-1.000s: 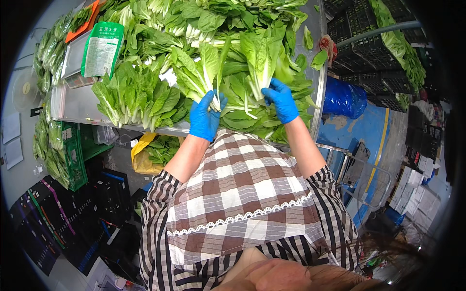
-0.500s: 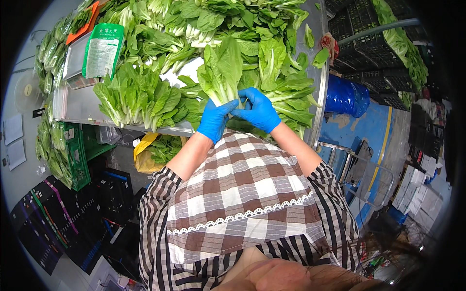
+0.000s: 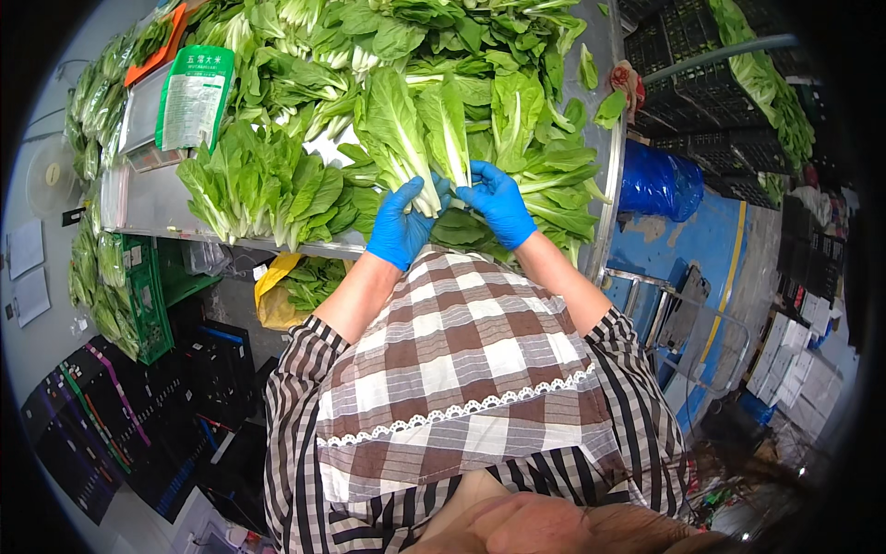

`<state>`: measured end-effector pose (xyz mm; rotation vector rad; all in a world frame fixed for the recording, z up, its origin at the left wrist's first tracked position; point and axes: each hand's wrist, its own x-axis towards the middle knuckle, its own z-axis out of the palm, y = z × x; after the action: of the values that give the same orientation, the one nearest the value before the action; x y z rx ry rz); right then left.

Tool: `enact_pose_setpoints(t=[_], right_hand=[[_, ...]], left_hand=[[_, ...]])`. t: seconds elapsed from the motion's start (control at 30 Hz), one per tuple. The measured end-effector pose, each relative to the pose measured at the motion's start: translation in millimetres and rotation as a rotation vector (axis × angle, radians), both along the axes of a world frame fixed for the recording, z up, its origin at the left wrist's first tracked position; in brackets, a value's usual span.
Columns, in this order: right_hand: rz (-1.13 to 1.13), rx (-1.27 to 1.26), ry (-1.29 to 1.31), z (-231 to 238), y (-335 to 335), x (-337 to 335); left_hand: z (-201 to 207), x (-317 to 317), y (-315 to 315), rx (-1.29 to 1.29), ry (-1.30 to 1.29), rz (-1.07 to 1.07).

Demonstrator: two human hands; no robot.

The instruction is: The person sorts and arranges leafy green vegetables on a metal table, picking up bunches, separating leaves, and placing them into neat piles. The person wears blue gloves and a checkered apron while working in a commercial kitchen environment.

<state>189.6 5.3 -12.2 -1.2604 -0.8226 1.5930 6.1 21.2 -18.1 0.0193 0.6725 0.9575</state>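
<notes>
Both my hands wear blue gloves and work over the near edge of the metal table (image 3: pixel 189 222). My left hand (image 3: pixel 404 222) is closed around the white stems of a bunch of leafy greens (image 3: pixel 392 125), its leaves pointing away from me. In my right hand (image 3: pixel 499 205), a single leaf stalk (image 3: pixel 448 134) is pinched near its base, just right of the bunch. More leafy greens (image 3: pixel 268 180) lie to the left of my hands, and another bunch (image 3: pixel 515 115) rests to the right.
A large heap of greens (image 3: pixel 388 37) covers the table's far side. A green and white packet (image 3: pixel 195 97) stands at the left. Below are a yellow bag (image 3: pixel 275 300) and a green crate (image 3: pixel 146 300). Black crates (image 3: pixel 706 102) and a blue plastic-wrapped bundle (image 3: pixel 657 183) are at right.
My hands have moved slightly apart. The greens that were held together are now split: the bunch stays with my left hand, and one stalk is in my right.
</notes>
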Motion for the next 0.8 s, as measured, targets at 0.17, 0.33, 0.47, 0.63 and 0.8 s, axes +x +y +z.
enact_pose_setpoints(t=[0.17, 0.33, 0.47, 0.63, 0.8], right_hand=[[-0.074, 0.021, 0.039, -6.6, 0.3, -1.4], [-0.098, 0.097, -0.043, -13.1, -0.6, -1.1], [0.063, 0.269, -0.38, 10.5, -3.1, -4.6], [0.164, 0.639, -0.84, 19.2, -6.9, -10.2], [0.089, 0.651, -0.739, 29.0, -9.8, -16.4]], left_hand=[[2.6, 0.7, -1.6, -0.036, -0.012, 0.023], [8.8, 3.5, -1.5, 0.009, 0.016, -0.004], [19.0, 8.5, -2.7, 0.072, 0.05, 0.014], [15.8, 5.5, -2.4, 0.034, 0.037, -0.058], [14.1, 5.1, -1.9, 0.04, 0.035, -0.026]])
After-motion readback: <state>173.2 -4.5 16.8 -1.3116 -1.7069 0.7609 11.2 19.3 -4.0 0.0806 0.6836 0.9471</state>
